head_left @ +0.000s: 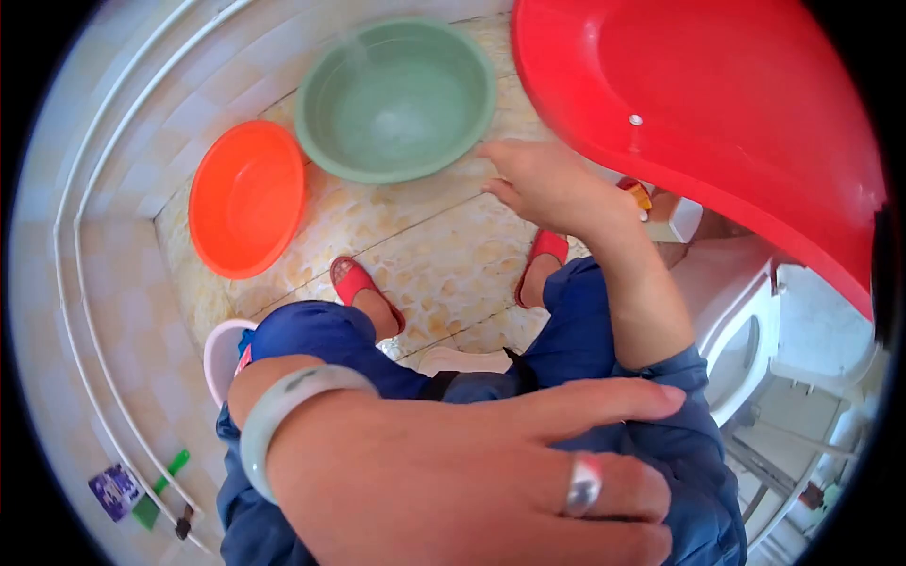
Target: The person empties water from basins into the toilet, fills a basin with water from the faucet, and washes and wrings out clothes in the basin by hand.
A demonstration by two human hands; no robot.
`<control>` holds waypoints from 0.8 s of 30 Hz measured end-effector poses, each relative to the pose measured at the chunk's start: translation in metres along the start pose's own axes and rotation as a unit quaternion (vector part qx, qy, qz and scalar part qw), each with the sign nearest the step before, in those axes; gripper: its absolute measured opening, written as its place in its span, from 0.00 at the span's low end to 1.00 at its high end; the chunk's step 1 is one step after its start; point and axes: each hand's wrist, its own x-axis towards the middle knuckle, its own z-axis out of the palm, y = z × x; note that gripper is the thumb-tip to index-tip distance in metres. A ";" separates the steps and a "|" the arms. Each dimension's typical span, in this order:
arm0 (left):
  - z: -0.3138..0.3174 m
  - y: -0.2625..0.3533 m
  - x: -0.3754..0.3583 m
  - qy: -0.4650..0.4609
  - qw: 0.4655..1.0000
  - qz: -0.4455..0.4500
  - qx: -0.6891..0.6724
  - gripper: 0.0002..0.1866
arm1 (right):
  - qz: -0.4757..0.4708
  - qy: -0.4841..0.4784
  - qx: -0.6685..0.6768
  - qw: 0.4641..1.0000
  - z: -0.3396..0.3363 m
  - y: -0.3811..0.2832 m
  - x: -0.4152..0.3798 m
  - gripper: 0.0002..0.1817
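Close to the camera, my left hand (pixel 453 472) reaches across my lap, back upward, with a pale bangle (pixel 269 429) at the wrist and a silver ring (pixel 583 484) on one finger. Its little finger stands apart from the others, and nothing shows in the hand. My right hand (pixel 547 179) stretches forward over the floor, thumb apart from the fingers, fingertips close by the rim of a large green basin (pixel 396 168). Water appears to lie in that basin. An orange basin (pixel 247 198) is left of it.
A big red tub (pixel 717 94) fills the upper right, above a white toilet (pixel 741 354). White pipes (pixel 71 198) run along the tiled wall at left. A green-handled brush or scoop (pixel 160 491) lies lower left. My feet in red slippers (pixel 354 283) rest on tiles.
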 end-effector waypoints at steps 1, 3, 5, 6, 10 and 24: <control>0.003 0.001 0.000 0.015 1.000 -0.003 0.017 0.04 | -0.003 -0.003 -0.003 1.000 0.001 0.001 0.000 0.11; 0.002 0.005 0.008 -0.008 0.998 -0.046 0.045 0.03 | -0.008 -0.010 -0.010 1.000 0.001 0.001 0.000 0.11; -0.011 0.018 0.026 -0.097 0.987 -0.108 0.065 0.01 | 0.011 -0.035 -0.004 0.999 -0.002 0.000 0.000 0.11; -0.019 0.022 0.032 -0.147 0.978 -0.128 0.073 0.01 | 0.021 -0.047 0.000 0.999 -0.003 -0.001 0.000 0.11; -0.021 0.037 0.034 -0.201 0.952 -0.175 0.147 0.06 | 0.039 -0.047 -0.013 0.998 0.009 0.006 0.004 0.12; -0.057 -0.010 0.047 -0.388 0.912 -0.107 0.083 0.09 | -0.001 -0.023 0.001 1.000 -0.003 -0.004 -0.005 0.14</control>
